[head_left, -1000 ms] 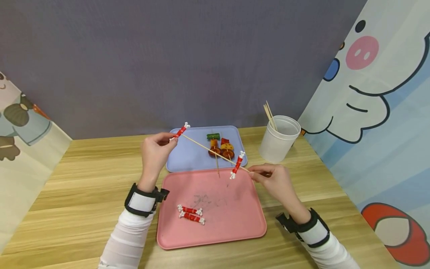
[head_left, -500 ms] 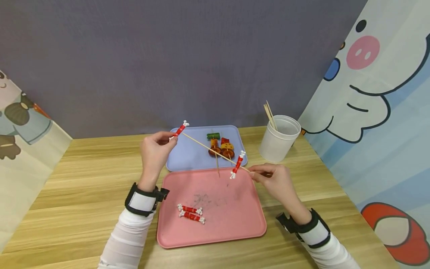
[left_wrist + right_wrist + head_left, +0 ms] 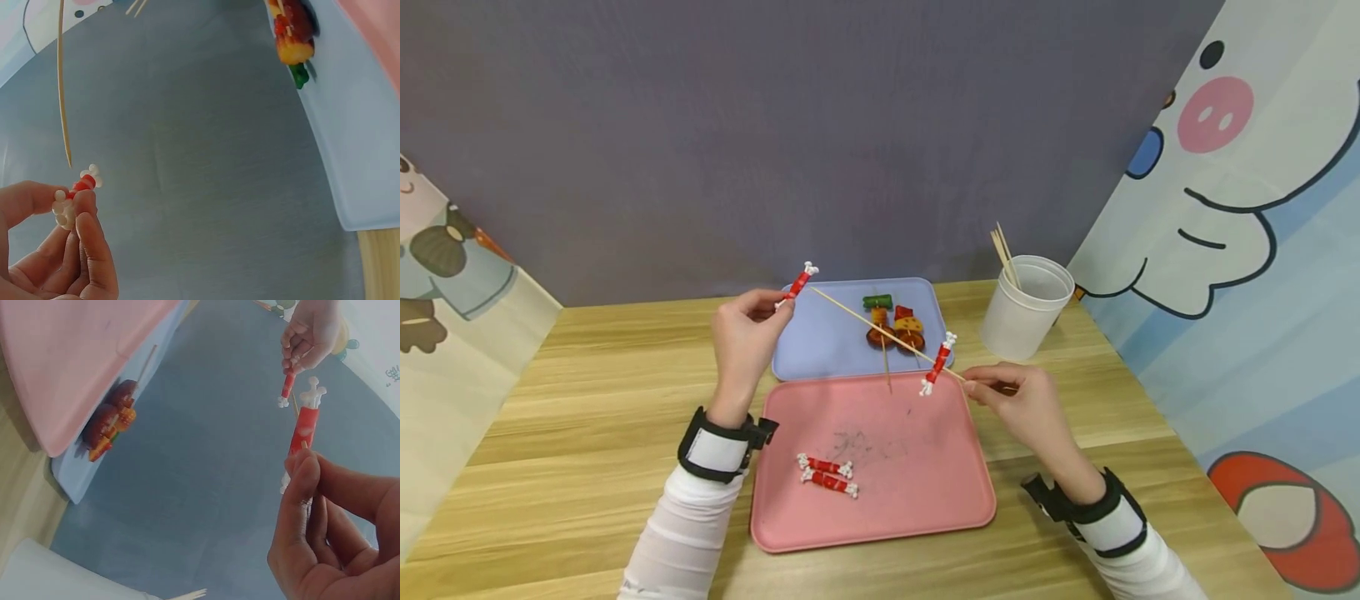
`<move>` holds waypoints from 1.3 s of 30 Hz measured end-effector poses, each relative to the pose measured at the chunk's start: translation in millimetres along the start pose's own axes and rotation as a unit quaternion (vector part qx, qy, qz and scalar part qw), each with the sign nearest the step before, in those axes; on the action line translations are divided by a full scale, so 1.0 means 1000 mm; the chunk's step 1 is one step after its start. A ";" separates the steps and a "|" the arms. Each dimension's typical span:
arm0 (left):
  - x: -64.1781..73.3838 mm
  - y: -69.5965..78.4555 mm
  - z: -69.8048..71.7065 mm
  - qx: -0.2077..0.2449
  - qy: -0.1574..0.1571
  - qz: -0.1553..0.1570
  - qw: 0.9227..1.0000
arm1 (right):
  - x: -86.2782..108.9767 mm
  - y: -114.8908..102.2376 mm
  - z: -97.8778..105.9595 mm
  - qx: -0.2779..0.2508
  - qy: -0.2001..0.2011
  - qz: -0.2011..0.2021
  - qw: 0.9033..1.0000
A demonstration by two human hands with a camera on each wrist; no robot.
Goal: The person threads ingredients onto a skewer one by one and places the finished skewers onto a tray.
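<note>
My left hand (image 3: 747, 333) pinches a toy meat piece (image 3: 797, 286), red in the middle with white bone-like ends, between thumb and fingertips. Across from it, my right hand (image 3: 1018, 404) pinches the lower end of a thin wooden skewer (image 3: 872, 327). A similar red meat piece (image 3: 938, 364) is threaded crosswise on that skewer, close to the right fingertips. In the left wrist view, a small gap separates the skewer's pointed tip (image 3: 69, 161) from the piece in my left hand. Two more such pieces, an upper one (image 3: 825, 466) and a lower one (image 3: 830, 483), lie on the pink tray (image 3: 917, 492).
Behind the pink tray is a blue tray (image 3: 812, 350) bearing two loaded skewers, a left one (image 3: 880, 317) and a right one (image 3: 908, 327). A white cup (image 3: 1022, 321) with several bare skewers (image 3: 1003, 257) stands at the right. A grey panel (image 3: 850, 150) rises behind.
The meat piece in my left hand has shifted slightly up and left. My right hand, with the skewer, has drifted slightly right. Both grips look the same.
</note>
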State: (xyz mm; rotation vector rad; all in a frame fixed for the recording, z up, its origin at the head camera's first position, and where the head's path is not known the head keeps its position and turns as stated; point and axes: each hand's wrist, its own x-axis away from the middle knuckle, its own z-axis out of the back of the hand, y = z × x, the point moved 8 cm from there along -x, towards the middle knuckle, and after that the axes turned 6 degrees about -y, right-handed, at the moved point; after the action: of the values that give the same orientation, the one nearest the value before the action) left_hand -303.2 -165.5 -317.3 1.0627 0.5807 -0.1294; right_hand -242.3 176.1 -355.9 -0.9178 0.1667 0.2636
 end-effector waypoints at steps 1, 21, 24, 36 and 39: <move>0.000 0.002 0.001 0.003 0.002 -0.003 1.000 | 0.001 -0.001 0.002 -0.001 0.000 -0.002 1.000; 0.005 0.018 0.002 -0.002 -0.002 -0.031 1.000 | 0.006 -0.007 0.007 0.027 0.008 -0.005 1.000; 0.005 0.017 0.002 -0.003 -0.003 -0.032 0.999 | 0.007 -0.007 0.007 0.026 0.007 -0.007 1.000; 0.005 0.016 -0.001 -0.016 -0.001 -0.037 0.999 | 0.005 -0.006 0.006 0.028 0.005 -0.003 1.000; 0.006 0.017 -0.001 -0.021 0.000 -0.040 0.999 | 0.004 -0.006 0.006 0.035 0.007 -0.001 0.999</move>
State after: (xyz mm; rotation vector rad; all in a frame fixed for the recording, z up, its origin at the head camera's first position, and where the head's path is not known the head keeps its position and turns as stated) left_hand -292.4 -154.9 -307.2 0.9989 0.6247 -0.1869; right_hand -236.1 178.0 -348.8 -0.8500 0.1866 0.2476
